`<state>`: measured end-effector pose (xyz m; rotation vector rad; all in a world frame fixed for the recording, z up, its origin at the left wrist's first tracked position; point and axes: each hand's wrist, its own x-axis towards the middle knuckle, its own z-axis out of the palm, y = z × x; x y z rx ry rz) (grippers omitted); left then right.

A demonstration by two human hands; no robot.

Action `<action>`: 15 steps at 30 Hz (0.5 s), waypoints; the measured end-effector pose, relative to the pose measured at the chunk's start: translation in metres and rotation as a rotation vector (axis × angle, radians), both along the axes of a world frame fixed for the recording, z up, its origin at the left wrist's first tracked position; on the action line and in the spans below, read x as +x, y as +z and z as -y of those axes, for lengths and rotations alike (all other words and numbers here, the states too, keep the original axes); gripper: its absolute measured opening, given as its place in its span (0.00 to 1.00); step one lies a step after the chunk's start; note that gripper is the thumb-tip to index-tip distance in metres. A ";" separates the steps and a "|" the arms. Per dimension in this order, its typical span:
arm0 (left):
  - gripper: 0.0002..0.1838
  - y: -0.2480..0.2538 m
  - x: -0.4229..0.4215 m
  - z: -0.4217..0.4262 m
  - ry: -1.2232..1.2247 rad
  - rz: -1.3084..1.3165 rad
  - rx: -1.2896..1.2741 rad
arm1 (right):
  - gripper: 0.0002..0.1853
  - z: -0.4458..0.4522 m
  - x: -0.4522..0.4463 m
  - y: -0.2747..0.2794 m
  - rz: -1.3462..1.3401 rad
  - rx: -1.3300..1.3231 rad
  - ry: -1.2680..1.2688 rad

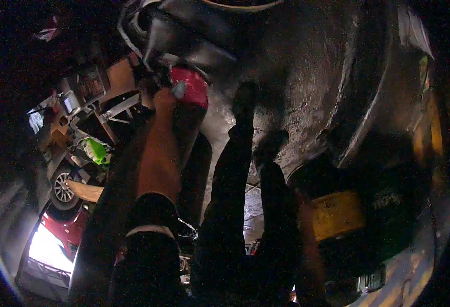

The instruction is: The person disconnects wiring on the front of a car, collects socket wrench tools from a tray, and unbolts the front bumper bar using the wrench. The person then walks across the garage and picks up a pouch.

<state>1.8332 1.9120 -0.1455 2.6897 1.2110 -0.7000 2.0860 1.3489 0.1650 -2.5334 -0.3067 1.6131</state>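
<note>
My left forearm reaches forward from a dark sleeve, and my left hand (165, 98) is deep in shadow at its end. Right beside the hand is a bright red, cloth-like thing (193, 87). A small grey piece (179, 90) shows between the hand and the red thing; I cannot make out its kind. Shadow hides the fingers, so whether they grip anything does not show. My right hand cannot be made out in the darkness on the right.
Dark-clothed legs (230, 179) stretch over a worn, stained floor (306, 87). Cluttered parts and a green item (96, 150) lie at left, near a wheel (64, 187) and a red car (63, 227). A yellow panel (337, 215) sits at right.
</note>
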 end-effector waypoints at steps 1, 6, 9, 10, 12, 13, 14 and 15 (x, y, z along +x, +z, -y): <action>0.10 -0.005 0.009 -0.004 0.158 -0.184 -0.185 | 0.19 0.007 0.000 -0.020 0.077 0.127 0.290; 0.11 0.137 0.117 0.043 0.477 0.176 -0.229 | 0.30 -0.149 0.033 -0.060 -0.191 0.328 -0.208; 0.15 0.287 0.176 0.068 0.421 0.036 -0.368 | 0.37 -0.212 0.043 -0.084 0.056 0.517 -0.009; 0.16 0.302 0.175 0.074 0.409 0.023 -0.412 | 0.37 -0.228 0.055 -0.097 0.129 0.624 0.110; 0.18 0.324 0.185 0.083 0.384 0.023 -0.495 | 0.36 -0.254 0.082 -0.112 0.224 0.794 0.261; 0.20 0.346 0.195 0.085 0.404 0.137 -0.550 | 0.35 -0.264 0.097 -0.112 0.233 0.860 0.298; 0.21 0.369 0.205 0.085 0.414 0.251 -0.608 | 0.33 -0.269 0.114 -0.110 0.191 0.894 0.273; 0.22 0.389 0.224 0.087 0.414 0.363 -0.672 | 0.32 -0.271 0.137 -0.102 0.152 0.922 0.242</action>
